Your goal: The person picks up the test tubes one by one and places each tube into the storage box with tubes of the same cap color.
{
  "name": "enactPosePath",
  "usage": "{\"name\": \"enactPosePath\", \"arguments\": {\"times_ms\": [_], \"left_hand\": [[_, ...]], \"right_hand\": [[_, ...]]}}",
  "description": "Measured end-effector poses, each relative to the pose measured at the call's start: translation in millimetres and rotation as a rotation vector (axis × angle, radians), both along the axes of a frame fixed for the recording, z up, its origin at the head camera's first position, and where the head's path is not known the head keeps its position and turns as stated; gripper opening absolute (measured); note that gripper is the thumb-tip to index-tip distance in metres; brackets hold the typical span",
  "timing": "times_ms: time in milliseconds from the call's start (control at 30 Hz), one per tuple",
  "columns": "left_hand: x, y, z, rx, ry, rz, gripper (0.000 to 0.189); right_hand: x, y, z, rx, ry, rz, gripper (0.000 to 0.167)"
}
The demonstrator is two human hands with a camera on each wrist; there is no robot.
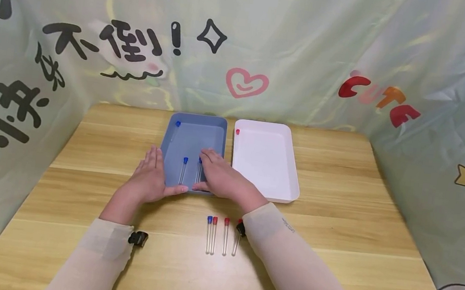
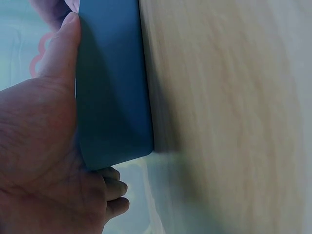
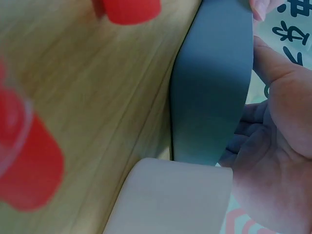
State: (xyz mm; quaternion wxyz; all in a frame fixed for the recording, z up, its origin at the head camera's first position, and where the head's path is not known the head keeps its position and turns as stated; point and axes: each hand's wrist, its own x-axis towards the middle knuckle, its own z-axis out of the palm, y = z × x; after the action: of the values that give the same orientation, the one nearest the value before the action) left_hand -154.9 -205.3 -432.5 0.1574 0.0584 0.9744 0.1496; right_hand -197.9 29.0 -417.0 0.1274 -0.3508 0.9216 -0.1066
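Lying in the blue tray, two blue-capped test tubes are flanked by the spread left hand, set along the tray's left side, and the right hand, held over its near right part; whether the tube beside the latter is pinched cannot be told. Four capped test tubes are laid on the desk.

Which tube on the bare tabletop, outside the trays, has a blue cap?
In the head view, the leftmost tube of the row in front of the trays. The other three tubes visible in that row have red caps.
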Motion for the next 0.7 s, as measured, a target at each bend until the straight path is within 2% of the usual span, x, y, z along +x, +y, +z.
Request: {"name": "enactPosePath", "arguments": {"times_ms": [400, 700], "left_hand": [[-0.5, 0.2, -1.2, 0.023, -0.002, 0.012, 0.14], [-0.6, 0.0, -0.9, -0.004, -0.011, 0.007, 0.138]], "right_hand": [[-4.8, -8, -4.2, 0.067, 0.015, 0.01, 0.097], [-7.0, -15, -8.6, 0.145, 0.052, 0.003, 0.093]]}}
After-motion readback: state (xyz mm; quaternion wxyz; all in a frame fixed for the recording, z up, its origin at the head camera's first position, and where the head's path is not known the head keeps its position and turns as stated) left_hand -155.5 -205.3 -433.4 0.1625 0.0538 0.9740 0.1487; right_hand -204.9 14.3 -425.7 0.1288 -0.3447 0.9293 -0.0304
